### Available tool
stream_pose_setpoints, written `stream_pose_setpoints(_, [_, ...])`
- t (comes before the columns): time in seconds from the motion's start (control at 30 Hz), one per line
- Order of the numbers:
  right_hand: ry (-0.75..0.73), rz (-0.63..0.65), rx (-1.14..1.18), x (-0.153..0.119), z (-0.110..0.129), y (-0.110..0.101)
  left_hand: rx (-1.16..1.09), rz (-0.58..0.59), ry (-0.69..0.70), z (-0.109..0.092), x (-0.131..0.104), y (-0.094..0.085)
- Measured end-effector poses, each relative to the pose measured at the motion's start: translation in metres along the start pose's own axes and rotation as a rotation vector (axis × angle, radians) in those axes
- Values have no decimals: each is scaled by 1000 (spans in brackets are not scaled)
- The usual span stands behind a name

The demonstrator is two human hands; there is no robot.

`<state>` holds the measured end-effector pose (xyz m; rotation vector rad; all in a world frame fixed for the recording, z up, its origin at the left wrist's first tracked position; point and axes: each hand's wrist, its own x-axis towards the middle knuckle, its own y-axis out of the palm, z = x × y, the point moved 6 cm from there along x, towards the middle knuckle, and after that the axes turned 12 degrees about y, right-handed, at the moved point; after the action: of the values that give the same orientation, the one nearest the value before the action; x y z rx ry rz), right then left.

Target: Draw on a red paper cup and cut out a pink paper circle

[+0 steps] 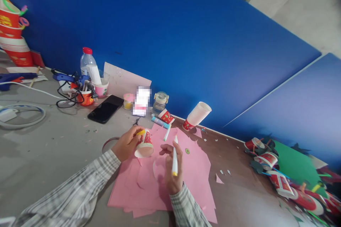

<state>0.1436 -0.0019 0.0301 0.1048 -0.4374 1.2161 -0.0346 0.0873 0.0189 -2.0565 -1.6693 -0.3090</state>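
Note:
My left hand (127, 144) is closed on a red and white paper cup (146, 137), tilted so its white opening points down toward me. A small yellow piece (141, 132), perhaps a marker cap, shows at my left fingertips against the cup. To the right, my right hand (172, 163) is closed around a white marker (175, 158) with a yellow end, its tip pointing away from me. My right fingers are apart from the cup. Beneath both hands lie stacked sheets of pink paper (191, 184) with cut edges.
Behind the paper are another marker (167, 132), a glue stick (161, 122), a tipped cup (166, 116), a glass jar (160, 102) and leaning stacked cups (198, 113). A black phone (106, 109) and glue gun (66, 77) sit left. Decorated cups (281, 183) and green paper (293, 163) lie right.

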Motion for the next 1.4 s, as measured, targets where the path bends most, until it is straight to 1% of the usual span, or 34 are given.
stream_pose_setpoints(0.03, [39, 3, 97, 1, 0, -2, 0, 15, 9, -1, 0, 1])
stream_pose_setpoints(0.13, [186, -7, 336, 6, -7, -4, 13, 74, 93, -11, -1, 5])
stream_pose_setpoints(0.2, [266, -30, 428, 8, -12, -3, -5, 111, 145, -17, -1, 8])
stream_pose_setpoints(0.27, [316, -58, 472, 10, -14, -3, -5, 132, 176, -21, -2, 10])
stream_pose_setpoints(0.53, [416, -34, 551, 8, -20, 4, 10, 176, 170, -19, -2, 13])
stream_pose_setpoints(0.67, [422, -8, 576, 8, -20, 5, 9, 186, 217, -25, -3, 16])
stream_pose_setpoints(0.83, [400, 39, 541, 6, -19, 6, 36, 236, 277, -34, -4, 21])
stream_pose_setpoints(0.93, [403, 65, 531, 5, -21, 7, 91, 258, 331, -38, -5, 23])
stream_pose_setpoints(1.07, [455, 119, 562, 3, -24, 10, 216, 273, 406, -44, -8, 25])
stream_pose_setpoints(1.23, [553, 132, 652, 4, -21, 16, 433, 319, 595, -58, -13, 32])
stream_pose_setpoints(1.3, [588, 134, 673, 3, -21, 19, 499, 309, 660, -64, -14, 32])
stream_pose_setpoints(1.4, [611, 134, 712, 0, -22, 22, 555, 283, 723, -71, -16, 32])
